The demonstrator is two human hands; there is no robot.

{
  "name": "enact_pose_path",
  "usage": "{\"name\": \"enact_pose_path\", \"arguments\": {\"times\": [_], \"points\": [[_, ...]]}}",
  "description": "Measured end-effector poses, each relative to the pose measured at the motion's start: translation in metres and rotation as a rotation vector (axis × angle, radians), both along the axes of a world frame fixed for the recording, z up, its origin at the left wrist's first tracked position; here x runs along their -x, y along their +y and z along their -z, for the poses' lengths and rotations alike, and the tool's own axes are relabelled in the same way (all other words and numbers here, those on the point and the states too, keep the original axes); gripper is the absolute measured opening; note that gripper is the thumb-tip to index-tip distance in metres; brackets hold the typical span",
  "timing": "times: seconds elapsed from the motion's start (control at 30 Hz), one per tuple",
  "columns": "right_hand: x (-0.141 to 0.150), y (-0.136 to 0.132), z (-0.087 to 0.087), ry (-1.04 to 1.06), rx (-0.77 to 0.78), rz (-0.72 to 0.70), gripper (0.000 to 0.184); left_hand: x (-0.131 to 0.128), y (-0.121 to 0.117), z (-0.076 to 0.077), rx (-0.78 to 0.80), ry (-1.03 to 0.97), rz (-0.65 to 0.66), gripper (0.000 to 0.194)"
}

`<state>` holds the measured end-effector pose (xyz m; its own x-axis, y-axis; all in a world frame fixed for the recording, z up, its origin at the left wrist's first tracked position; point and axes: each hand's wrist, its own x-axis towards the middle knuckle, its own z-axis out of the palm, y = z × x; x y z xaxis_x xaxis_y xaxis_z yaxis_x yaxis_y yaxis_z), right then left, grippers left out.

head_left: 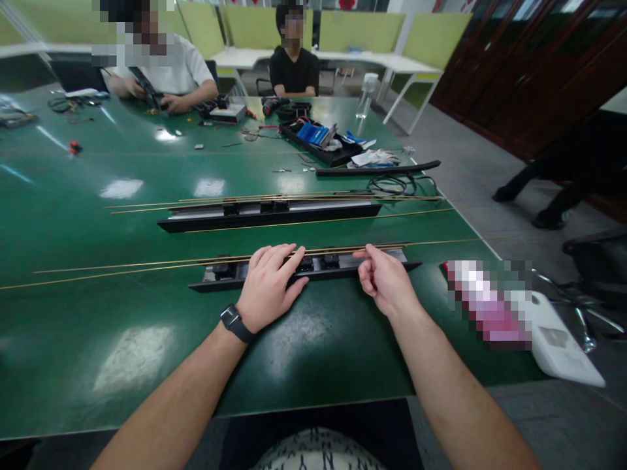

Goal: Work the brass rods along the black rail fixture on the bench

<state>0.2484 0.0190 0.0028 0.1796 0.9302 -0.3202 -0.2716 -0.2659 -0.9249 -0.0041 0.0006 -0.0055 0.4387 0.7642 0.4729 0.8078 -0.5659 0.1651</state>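
A long black rail (220,275) with black socket blocks lies across the green table (122,326) right in front of me. Thin brass rods (122,266) run along its top and stick out far to the left. My left hand (269,284) lies flat on the rail's middle, fingers stretched over the rods, a black watch on its wrist. My right hand (385,279) is at the rail's right part, forefinger and thumb pinched on a brass rod (392,247).
A second black rail (269,215) with more brass rods lies farther back. A black tray (321,140) of parts, gloves and cables sit at the far right. Two seated people work at the far end. A white box (563,339) rests at the right edge.
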Motion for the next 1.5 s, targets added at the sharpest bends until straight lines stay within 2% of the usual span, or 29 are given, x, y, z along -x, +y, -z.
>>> {"name": "enact_pose_path", "arguments": {"times": [0.17,0.43,0.73,1.0,1.3,1.5], "points": [[-0.0013,0.0008,0.0018,-0.001,0.003,0.009,0.033,-0.0004,0.0002,-0.0004,0.000,0.006,-0.008,0.050],[-0.0017,-0.0005,-0.0001,-0.041,-0.016,-0.055,0.034,0.0003,0.0010,0.0014,0.009,0.015,-0.010,0.051],[-0.0011,-0.0003,0.0008,0.002,0.003,0.007,0.031,0.0000,0.0014,0.0011,0.018,-0.009,-0.001,0.051],[-0.0042,-0.0020,0.0011,-0.047,-0.027,-0.060,0.034,-0.0008,0.0000,-0.0003,0.016,-0.010,-0.002,0.050],[-0.0024,0.0002,0.0020,-0.008,-0.004,-0.021,0.032,-0.0006,0.0008,0.0005,0.022,-0.012,-0.005,0.051],[-0.0044,-0.0001,0.0044,-0.032,-0.027,-0.048,0.035,-0.0011,-0.0002,-0.0001,0.014,-0.016,-0.005,0.050]]}}
